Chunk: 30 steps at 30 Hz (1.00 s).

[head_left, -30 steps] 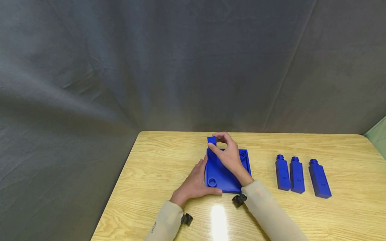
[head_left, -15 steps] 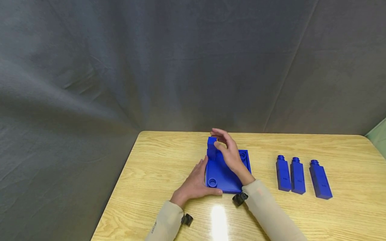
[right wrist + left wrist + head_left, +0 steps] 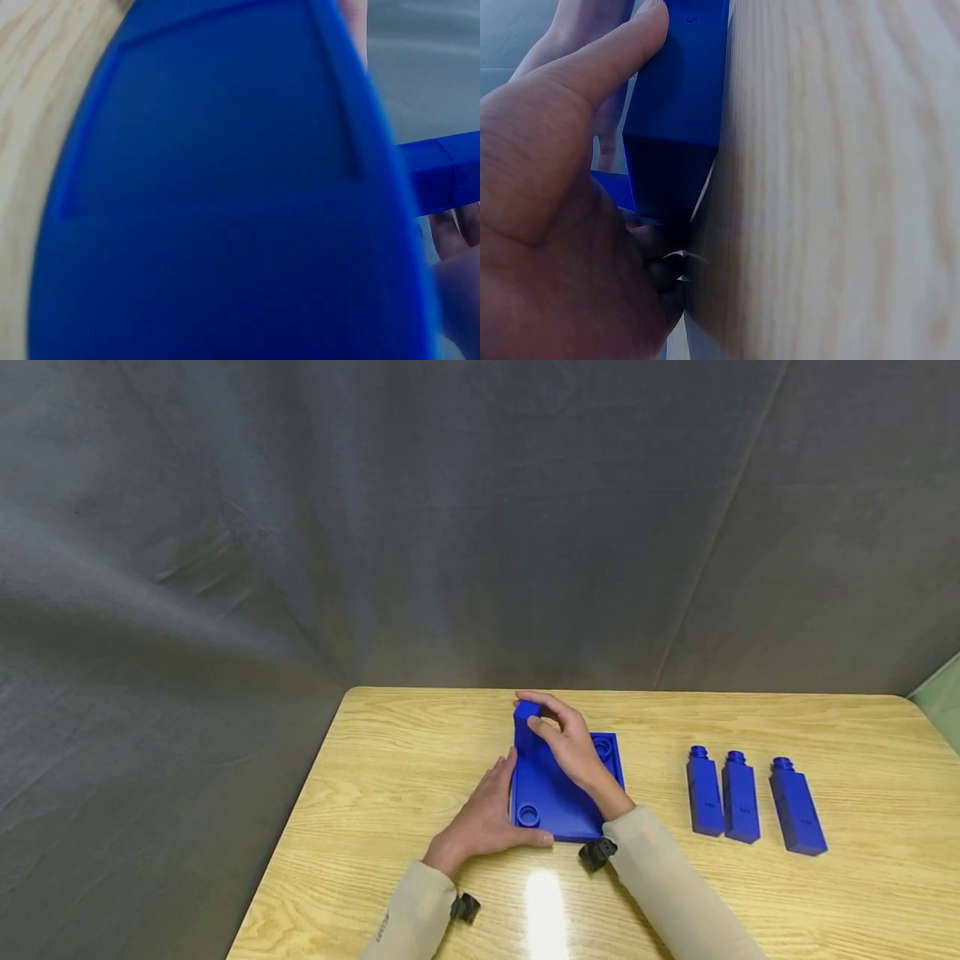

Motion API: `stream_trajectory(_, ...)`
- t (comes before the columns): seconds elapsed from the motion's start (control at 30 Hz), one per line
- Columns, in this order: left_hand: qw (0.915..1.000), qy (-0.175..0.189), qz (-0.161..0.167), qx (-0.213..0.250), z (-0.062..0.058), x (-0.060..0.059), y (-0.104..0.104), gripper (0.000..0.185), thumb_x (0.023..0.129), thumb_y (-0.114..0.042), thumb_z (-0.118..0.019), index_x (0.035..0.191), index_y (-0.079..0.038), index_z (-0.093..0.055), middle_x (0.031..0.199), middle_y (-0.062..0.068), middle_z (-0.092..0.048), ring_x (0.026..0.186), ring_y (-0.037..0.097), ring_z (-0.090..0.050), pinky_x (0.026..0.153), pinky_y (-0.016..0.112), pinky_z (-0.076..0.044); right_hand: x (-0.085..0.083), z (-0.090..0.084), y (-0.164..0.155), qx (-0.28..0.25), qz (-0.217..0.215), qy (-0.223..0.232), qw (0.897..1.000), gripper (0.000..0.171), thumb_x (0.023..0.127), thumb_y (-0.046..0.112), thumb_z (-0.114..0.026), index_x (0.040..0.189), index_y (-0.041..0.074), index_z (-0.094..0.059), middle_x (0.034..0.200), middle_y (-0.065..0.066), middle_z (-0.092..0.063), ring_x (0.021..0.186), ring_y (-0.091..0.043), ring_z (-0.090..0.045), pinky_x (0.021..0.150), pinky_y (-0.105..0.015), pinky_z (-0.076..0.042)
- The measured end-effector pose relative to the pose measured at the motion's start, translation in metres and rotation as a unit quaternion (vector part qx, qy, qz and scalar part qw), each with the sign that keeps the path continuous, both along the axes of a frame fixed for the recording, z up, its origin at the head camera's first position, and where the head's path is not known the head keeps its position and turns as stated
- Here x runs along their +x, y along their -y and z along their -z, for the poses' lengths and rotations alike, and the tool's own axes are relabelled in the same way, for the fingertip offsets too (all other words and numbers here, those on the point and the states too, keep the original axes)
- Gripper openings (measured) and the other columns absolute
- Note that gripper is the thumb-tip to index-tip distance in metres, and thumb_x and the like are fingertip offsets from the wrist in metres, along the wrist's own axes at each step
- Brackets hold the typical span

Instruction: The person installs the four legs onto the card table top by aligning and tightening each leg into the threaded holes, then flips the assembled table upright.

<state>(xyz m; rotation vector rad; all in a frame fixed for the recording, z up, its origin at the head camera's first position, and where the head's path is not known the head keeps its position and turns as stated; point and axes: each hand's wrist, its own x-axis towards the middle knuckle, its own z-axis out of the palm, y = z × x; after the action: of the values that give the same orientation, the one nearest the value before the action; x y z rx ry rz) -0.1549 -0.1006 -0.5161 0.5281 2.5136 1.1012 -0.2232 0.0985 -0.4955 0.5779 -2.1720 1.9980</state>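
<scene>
- Blue block (image 3: 527,727) stands upright at the far left corner of the blue base plate (image 3: 558,797), and my right hand (image 3: 572,743) curls its fingers and thumb round the block's top.
- My left hand (image 3: 483,814) rests flat against the plate's left edge, fingers straight, thumb along the near edge.
- From the head view I see 3 more blue blocks (image 3: 741,797) lying side by side on the wooden table (image 3: 390,777), well apart to the right, each a square bar with a round neck.
- From the left wrist view only the plate's smooth matte side wall (image 3: 679,90) shows, with my thumb (image 3: 600,67) pressed on it and the table's pale grain beside.
- From the right wrist view the plate's flat blue face (image 3: 217,187) fills the frame, blurred; the block (image 3: 442,176) crosses at right.
- Round sockets (image 3: 528,814) sit in the plate's corners.
</scene>
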Motion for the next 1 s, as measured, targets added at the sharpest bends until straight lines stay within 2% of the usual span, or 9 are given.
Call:
stream_trajectory(0.13,1.0,-0.003,0.001,0.003,-0.001,0.0,0.0,0.139,0.084,-0.058,-0.093,0.18,-0.016,-0.002,0.186,0.009,-0.013,0.172,0.031,-0.01,0.138,0.056,-0.018,0.002,0.002,0.001,0.027,0.046,-0.006,0.999,0.038,0.11,0.006,-0.068,0.148,-0.001,-0.067,0.147,-0.023,-0.068,0.139,-0.039,-0.062,0.119,-0.062,-0.046)
stream_trajectory(0.23,1.0,-0.005,0.003,0.001,0.0,0.001,0.0,0.139,0.084,-0.058,-0.093,0.18,-0.016,-0.001,0.186,0.008,-0.013,0.172,0.031,-0.01,0.138,0.056,-0.018,0.004,0.005,0.003,0.038,0.072,-0.017,0.997,0.04,0.107,0.009,-0.074,0.146,0.0,-0.068,0.147,-0.021,-0.069,0.138,-0.04,-0.062,0.118,-0.069,-0.045)
stream_trajectory(0.4,1.0,-0.004,0.005,-0.003,0.0,0.001,0.0,0.138,0.085,-0.057,-0.093,0.18,-0.015,-0.002,0.186,0.01,-0.013,0.172,0.032,-0.01,0.138,0.057,-0.018,0.007,0.005,0.009,0.049,0.119,-0.038,0.991,0.04,0.102,0.011,-0.082,0.14,0.0,-0.071,0.136,-0.019,-0.074,0.128,-0.039,-0.068,0.113,-0.068,-0.049)
stream_trajectory(0.57,1.0,-0.003,0.005,-0.007,-0.001,0.001,-0.001,0.138,0.086,-0.057,-0.093,0.18,-0.015,-0.002,0.186,0.01,-0.013,0.172,0.032,-0.011,0.137,0.058,-0.02,0.007,0.002,0.013,0.053,0.149,-0.039,0.987,0.036,0.099,0.014,-0.086,0.13,0.0,-0.071,0.124,-0.017,-0.075,0.118,-0.037,-0.07,0.109,-0.066,-0.05)
stream_trajectory(1.0,1.0,-0.004,0.003,-0.004,-0.002,0.001,0.0,0.139,0.085,-0.058,-0.093,0.18,-0.015,-0.002,0.186,0.011,-0.013,0.172,0.032,-0.011,0.137,0.058,-0.019,0.008,-0.003,0.016,0.068,0.175,-0.034,0.982,0.035,0.097,0.017,-0.09,0.122,0.002,-0.072,0.115,-0.018,-0.076,0.11,-0.037,-0.072,0.105,-0.065,-0.054)
